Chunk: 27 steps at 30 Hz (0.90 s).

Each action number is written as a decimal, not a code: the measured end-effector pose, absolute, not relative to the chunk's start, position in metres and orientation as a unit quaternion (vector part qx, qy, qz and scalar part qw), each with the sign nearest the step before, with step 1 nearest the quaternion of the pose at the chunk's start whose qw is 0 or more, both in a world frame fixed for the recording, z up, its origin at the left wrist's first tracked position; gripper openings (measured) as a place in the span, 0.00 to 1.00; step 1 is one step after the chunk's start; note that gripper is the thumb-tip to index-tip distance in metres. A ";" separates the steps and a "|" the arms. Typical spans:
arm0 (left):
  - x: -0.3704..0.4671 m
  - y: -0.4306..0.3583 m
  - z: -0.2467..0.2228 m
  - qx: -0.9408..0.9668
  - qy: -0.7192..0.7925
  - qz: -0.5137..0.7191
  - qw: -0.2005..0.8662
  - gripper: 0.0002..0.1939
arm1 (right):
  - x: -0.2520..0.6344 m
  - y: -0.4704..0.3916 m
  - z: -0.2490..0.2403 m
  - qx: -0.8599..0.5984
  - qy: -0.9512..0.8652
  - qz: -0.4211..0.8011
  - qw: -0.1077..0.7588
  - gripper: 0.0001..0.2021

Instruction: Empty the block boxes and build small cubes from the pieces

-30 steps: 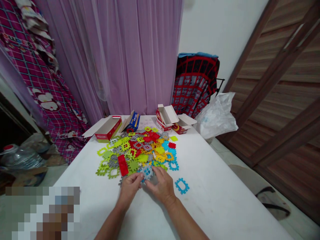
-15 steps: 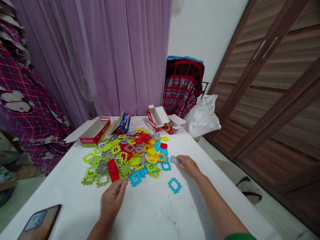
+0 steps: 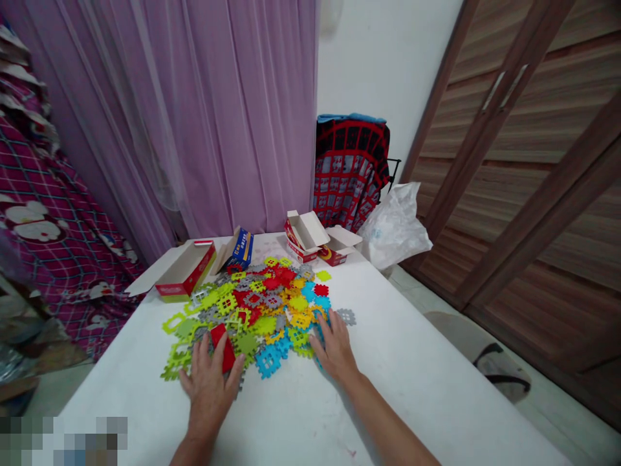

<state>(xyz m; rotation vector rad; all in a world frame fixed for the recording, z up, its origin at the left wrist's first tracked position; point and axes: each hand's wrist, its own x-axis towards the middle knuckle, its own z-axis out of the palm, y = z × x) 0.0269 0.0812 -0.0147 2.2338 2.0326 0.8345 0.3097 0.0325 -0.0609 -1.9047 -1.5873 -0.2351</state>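
A spread heap of toothed plastic building tiles in green, grey, red, yellow and blue lies on the white table. My left hand is open with fingers spread over its near left edge, beside a red rectangular piece. At the right edge my right hand is also open, palm down, its fingers over blue tiles that it partly hides. Just beyond those fingertips a grey tile rests flat on the tabletop. Neither hand grips anything that I can see.
Behind the heap stand an open red box, a blue box and two more opened red boxes. A white plastic bag is at the table's right edge. A pixelated patch covers the lower left corner.
My right hand has let go of the grey tile and moved left onto the heap's edge, covering where the loose blue frame lay. My left hand has opened and spread forward over the tiles.
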 end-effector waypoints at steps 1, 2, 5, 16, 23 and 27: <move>0.026 0.082 -0.015 0.718 0.647 0.256 0.013 0.25 | 0.308 0.043 -0.056 -0.731 -0.603 -0.079 0.310 0.25; 0.026 0.083 -0.016 0.727 0.640 0.250 0.021 0.23 | 0.305 0.053 -0.050 -0.733 -0.607 -0.068 0.300 0.25; 0.024 0.084 -0.020 0.754 0.602 0.260 0.043 0.20 | 0.291 0.073 -0.035 -0.709 -0.643 -0.032 0.289 0.22; 0.011 0.093 -0.029 0.737 0.545 0.379 0.128 0.19 | 0.254 0.124 -0.020 -0.521 -0.800 0.042 0.294 0.22; 0.009 0.097 -0.036 0.729 0.537 0.410 0.112 0.21 | 0.278 0.121 0.002 -0.539 -0.783 0.043 0.307 0.12; 0.011 0.098 -0.035 0.727 0.533 0.419 0.109 0.20 | 0.331 0.080 -0.003 -0.734 -0.586 -0.035 0.342 0.11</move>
